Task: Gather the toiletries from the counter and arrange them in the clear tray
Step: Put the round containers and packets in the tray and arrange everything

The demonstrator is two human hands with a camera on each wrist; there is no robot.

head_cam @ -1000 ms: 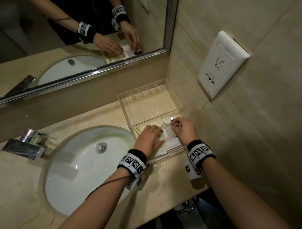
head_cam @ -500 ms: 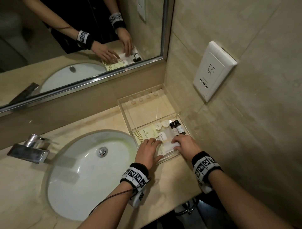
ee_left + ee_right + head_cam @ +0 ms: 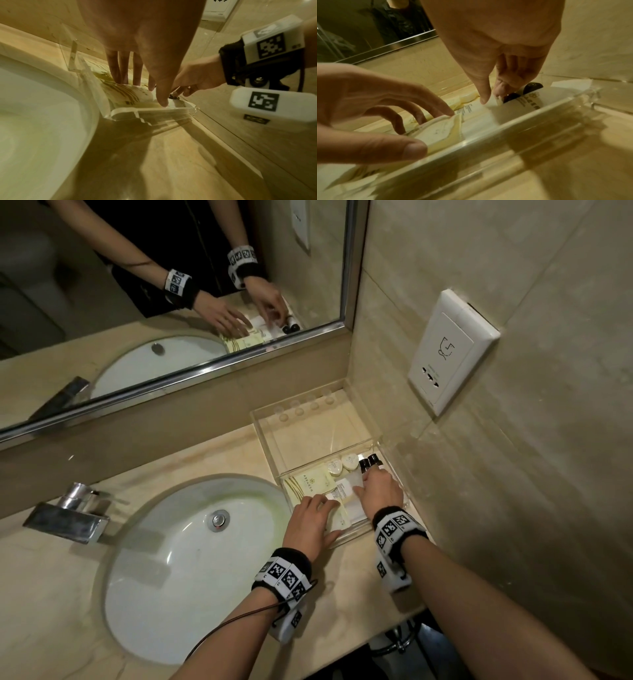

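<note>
The clear tray [image 3: 308, 436] stands in the counter's corner, its back half bare. Its front half holds a cream packet with gold stripes [image 3: 306, 484], two round soaps [image 3: 342, 465], a white packet [image 3: 352, 479] and two black-capped bottles [image 3: 369, 459]. My left hand [image 3: 315, 518] lies on the flat packets at the front left, fingers nearly straight, fingertips [image 3: 123, 79] touching them. My right hand [image 3: 378, 489] reaches over the white packet; its thumb and forefinger pinch the packet's far end [image 3: 494, 101] right beside a bottle cap [image 3: 511, 97].
An oval sink [image 3: 178, 559] with a steel faucet [image 3: 68, 515] fills the counter left of the tray. A mirror [image 3: 137, 302] runs along the back wall. A white wall socket [image 3: 448, 350] sits above the tray on the right. The counter's front edge [image 3: 376, 631] is close behind my wrists.
My right hand drew back to the tray's front, uncovering the bottles, then reached forward to them again. My left hand slid a little toward the tray's front edge.
</note>
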